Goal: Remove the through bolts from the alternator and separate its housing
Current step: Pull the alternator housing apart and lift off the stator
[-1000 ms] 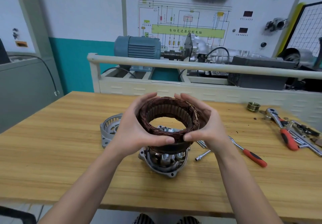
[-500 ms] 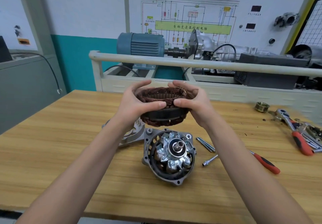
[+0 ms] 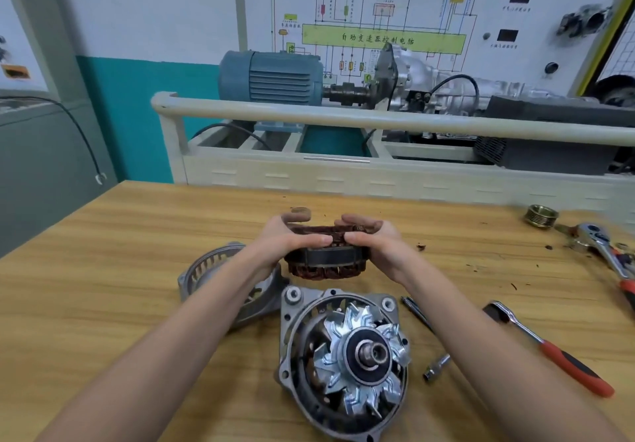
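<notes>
Both hands hold the stator ring, a dark steel band with copper windings, low over the wooden table beyond the alternator. My left hand grips its left side, my right hand its right side. The front housing half lies open near me with the rotor and its silver fan facing up. The empty rear housing half lies to the left, partly behind my left forearm. Loose through bolts lie right of the housing.
A socket extension and a red-handled ratchet lie to the right. Further right are another red-handled ratchet and a brass threaded ring. A white rail and a blue motor stand behind the table.
The stator ring has gone from tilted above the rotor housing to level and lower, further away over the table behind the housing. The rotor and fan are now uncovered.
</notes>
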Available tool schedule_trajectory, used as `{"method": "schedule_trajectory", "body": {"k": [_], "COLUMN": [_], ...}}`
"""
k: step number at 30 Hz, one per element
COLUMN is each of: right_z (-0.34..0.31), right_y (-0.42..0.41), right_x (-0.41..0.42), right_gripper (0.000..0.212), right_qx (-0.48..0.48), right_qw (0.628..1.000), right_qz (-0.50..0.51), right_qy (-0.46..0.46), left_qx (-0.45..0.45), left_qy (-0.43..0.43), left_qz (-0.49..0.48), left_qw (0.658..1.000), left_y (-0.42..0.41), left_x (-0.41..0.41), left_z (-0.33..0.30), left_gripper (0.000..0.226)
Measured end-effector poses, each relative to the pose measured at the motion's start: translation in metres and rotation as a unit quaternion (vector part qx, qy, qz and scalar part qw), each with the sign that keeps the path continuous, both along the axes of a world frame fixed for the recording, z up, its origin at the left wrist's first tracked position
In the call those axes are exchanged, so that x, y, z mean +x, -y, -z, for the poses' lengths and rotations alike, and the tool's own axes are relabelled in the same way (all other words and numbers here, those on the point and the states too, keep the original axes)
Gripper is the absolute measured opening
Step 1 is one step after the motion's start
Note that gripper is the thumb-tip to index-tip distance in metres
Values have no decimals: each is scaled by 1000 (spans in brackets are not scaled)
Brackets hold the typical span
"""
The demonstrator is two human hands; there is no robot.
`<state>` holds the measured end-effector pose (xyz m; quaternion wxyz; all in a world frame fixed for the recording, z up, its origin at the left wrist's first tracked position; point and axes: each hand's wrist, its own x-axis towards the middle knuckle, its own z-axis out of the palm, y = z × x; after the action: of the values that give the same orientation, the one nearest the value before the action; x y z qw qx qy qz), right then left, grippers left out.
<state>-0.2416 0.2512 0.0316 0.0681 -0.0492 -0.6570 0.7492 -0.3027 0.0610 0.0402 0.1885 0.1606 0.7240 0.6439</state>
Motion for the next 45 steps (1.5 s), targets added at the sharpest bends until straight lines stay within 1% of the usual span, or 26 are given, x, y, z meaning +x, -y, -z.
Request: {"method": "schedule_trajectory", "body": {"k": [4,10,13,17,21,25,27,28,30,32,33,35,37,40,41,43,45], "right_z": [12,24,26,31,28,20,15,13,7,1,0,2,12,30,35,40,43], "right_y": [-11,-23,-24,-22,-19,-14,-10,-9,-8,-7,-5,-1,6,19,22,26,29], "right_x": [-3,-5,-5,-2,4,13,21,27,44,66,78,98,111,118,118,116,114], "right_gripper": [73,79,82,85,94,100,98,95,84,71,67,60,48,17,11,8,8], "right_qx": [7,55,104,175,238,271,288,289,271,239,225,212,198,208,209,191,153], "right_qw": [999,997,993,983,969,959,955,955,962,971,973,975,978,977,977,979,985], "right_qz": [-21,-48,-54,-57,-63,-65,-53,-40,-8,22,36,52,49,39,48,70,83], "right_qy": [23,19,14,16,20,48,53,47,24,-7,-23,-43,-37,-20,-22,-28,-20], "left_qx": [-45,-120,-151,-204,-228,-259,-287,-289,-251,-174,-143,-112,-90,-45,-29,13,85], "left_qy": [-1,-82,-118,-178,-205,-207,-216,-225,-236,-226,-216,-200,-181,-143,-135,-126,-96], "left_qz": [39,93,98,118,124,123,120,111,69,15,-5,-30,-40,-68,-85,-108,-110], "left_qw": [998,985,977,955,944,935,925,924,936,958,966,973,979,986,987,986,986], "left_y": [-5,-9,-8,-6,-2,0,2,5,16,31,38,48,52,46,42,34,28], "left_x": [-7,-13,-16,-16,-12,-3,6,13,30,50,61,85,107,130,134,139,140], "left_z": [7,8,11,13,16,11,5,1,-6,-11,-10,-3,11,35,40,48,52], "left_gripper": [97,103,100,106,107,102,93,84,59,37,30,25,21,34,35,28,26]}}
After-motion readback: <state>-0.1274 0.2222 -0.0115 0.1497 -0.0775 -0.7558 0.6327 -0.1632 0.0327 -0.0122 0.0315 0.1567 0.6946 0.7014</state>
